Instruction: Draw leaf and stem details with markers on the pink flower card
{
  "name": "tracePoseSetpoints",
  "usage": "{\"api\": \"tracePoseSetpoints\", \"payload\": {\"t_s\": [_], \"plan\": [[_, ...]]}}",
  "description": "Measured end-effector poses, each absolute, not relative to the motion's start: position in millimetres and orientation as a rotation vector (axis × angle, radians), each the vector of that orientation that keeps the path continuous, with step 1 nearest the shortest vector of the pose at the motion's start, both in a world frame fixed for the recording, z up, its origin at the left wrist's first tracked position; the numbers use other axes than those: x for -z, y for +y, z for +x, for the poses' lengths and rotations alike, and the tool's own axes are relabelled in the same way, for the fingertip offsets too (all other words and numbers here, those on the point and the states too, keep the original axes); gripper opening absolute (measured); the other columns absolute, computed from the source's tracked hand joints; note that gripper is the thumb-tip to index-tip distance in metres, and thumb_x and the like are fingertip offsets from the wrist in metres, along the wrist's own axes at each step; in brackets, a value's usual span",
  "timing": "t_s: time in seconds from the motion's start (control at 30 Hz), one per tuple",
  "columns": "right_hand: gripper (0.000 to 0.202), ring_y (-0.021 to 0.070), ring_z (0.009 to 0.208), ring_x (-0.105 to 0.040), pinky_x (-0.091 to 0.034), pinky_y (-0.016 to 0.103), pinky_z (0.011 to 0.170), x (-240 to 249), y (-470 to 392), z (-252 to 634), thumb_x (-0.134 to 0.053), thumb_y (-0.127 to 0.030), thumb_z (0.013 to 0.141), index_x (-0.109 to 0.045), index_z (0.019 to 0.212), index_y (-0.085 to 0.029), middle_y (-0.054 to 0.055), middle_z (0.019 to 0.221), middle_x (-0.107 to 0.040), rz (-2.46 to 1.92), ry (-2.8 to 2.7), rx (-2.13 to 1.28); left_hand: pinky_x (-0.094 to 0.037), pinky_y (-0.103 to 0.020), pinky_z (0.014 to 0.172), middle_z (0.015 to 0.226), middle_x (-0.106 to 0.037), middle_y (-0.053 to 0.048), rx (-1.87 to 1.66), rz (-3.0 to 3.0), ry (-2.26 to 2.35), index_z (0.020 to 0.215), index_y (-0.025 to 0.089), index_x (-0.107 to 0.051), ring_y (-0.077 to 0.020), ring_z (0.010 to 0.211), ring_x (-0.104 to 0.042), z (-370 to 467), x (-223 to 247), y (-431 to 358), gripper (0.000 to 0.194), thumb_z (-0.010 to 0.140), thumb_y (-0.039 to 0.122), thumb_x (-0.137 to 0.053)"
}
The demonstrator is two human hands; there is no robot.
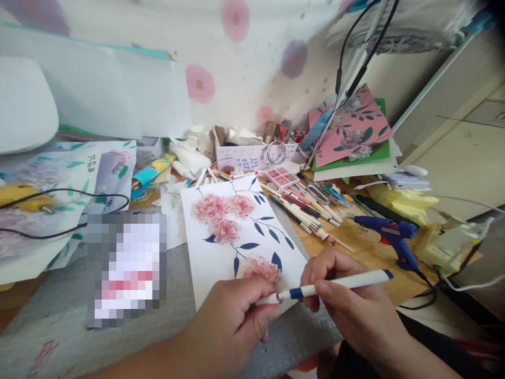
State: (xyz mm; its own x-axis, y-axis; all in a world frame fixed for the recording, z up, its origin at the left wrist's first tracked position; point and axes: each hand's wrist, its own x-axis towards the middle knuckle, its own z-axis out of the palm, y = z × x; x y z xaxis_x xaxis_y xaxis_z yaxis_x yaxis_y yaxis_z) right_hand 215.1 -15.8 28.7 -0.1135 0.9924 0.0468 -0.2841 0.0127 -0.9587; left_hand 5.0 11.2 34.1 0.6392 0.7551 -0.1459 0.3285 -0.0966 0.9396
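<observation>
Both hands [284,310] on pen [335,285]; flower sheet [240,237] beneath

handwritten numbers on white box [252,156], illegible

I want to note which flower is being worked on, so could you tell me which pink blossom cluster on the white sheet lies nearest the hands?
The lone pink blossom cluster at the sheet's lower edge, just above the left hand; the other three sit grouped near the top.
</observation>
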Motion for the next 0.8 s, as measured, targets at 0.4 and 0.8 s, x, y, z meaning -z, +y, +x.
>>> {"api": "tracePoseSetpoints", "payload": {"t_s": [0.4,0.8], "plan": [[0.024,0.0095,0.054,-0.058,-0.042,0.018,0.051,-23,-22,214,-0.088,-0.036,0.071,-0.073,0.077,-0.018,0.001,0.061,-0.069,-1.102,-1.157,-1.366,-0.032,-0.02,0.051,0.057,-0.051,0.006,-0.665,2.051,0.736,0.072,0.021,-0.05,-0.01,0.052,-0.051,0,-20,8,0.032,0.099,0.037,-0.047],[0.017,0.0099,0.058,-0.061,-0.043,0.019,0.054,-8,-37,211,-0.077,-0.035,0.083,-0.072,0.088,-0.02,0.001,0.067,-0.071,-0.902,-1.215,-1.381,-0.035,-0.017,0.047,0.06,-0.058,0.006,-0.829,2.307,0.732,0.078,0.021,-0.058,-0.0084,0.051,-0.056,-1,-16,6,0.035,0.102,0.041,-0.043]]}}
